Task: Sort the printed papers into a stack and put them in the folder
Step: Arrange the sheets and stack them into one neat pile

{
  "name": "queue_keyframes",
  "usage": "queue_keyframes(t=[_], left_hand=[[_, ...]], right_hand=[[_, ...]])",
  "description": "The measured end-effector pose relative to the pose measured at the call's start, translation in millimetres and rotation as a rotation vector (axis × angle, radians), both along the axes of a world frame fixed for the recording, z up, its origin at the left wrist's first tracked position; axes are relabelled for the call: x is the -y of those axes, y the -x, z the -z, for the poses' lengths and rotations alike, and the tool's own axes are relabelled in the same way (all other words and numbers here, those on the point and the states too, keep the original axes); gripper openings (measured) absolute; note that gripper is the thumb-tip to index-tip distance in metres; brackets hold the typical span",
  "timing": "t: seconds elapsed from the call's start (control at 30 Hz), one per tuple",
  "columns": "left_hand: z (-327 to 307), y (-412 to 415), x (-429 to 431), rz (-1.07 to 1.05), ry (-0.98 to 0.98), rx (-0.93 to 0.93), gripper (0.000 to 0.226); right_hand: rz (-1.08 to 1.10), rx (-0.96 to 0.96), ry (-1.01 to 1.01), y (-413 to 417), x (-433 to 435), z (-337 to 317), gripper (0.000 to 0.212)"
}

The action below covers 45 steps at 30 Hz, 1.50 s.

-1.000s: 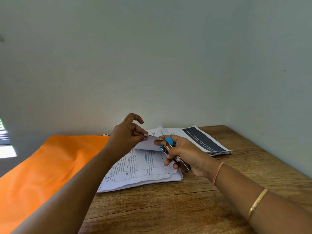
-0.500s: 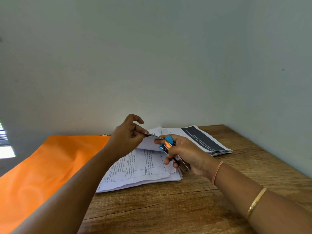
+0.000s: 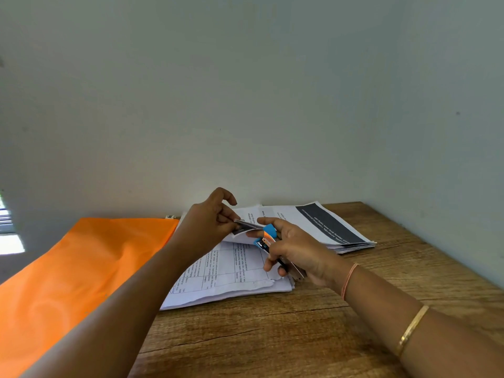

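My left hand (image 3: 211, 222) pinches the lifted corner of a thin set of printed sheets (image 3: 249, 224) above the table. My right hand (image 3: 296, 251) grips a blue and orange stapler (image 3: 266, 240), its nose at that corner. Beneath them a stack of papers with a printed table (image 3: 226, 271) lies flat on the wood. A second stack with a dark banner (image 3: 327, 226) sits further back on the right. The orange folder (image 3: 73, 268) lies flat on the left, partly under my left forearm.
The wooden table (image 3: 300, 331) meets grey walls at the back and on the right. Bare wood shows in front of the stacks. A bright window slit (image 3: 8, 236) is at the far left.
Both hands have stayed almost in place. The pinched corner is raised a little more, and the stapler remains at it.
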<state>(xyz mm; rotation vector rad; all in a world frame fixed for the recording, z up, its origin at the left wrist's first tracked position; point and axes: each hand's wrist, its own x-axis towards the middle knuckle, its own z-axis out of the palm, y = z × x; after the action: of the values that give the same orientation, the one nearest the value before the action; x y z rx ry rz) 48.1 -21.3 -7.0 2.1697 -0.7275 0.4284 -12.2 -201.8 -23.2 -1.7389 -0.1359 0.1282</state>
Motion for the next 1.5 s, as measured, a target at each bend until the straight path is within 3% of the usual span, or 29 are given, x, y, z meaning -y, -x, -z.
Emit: queue_keyframes(t=[0.23, 0.7, 1.5], left_hand=[[0.1, 2.3, -0.4, -0.043, -0.149, 0.113, 0.025], [2.1, -1.1, -3.9, -0.079, -0.311, 0.254, 0.005], [2.0, -4.7, -6.0, -0.068, -0.348, 0.297, 0.01]], right_hand=[[-0.015, -0.006, 0.034, 0.9, -0.7, -0.3, 0.052], [-0.031, -0.005, 0.001, -1.3, 0.2, 1.3, 0.05], [-0.022, -0.016, 0.014, 0.8, 0.0, -2.3, 0.051]])
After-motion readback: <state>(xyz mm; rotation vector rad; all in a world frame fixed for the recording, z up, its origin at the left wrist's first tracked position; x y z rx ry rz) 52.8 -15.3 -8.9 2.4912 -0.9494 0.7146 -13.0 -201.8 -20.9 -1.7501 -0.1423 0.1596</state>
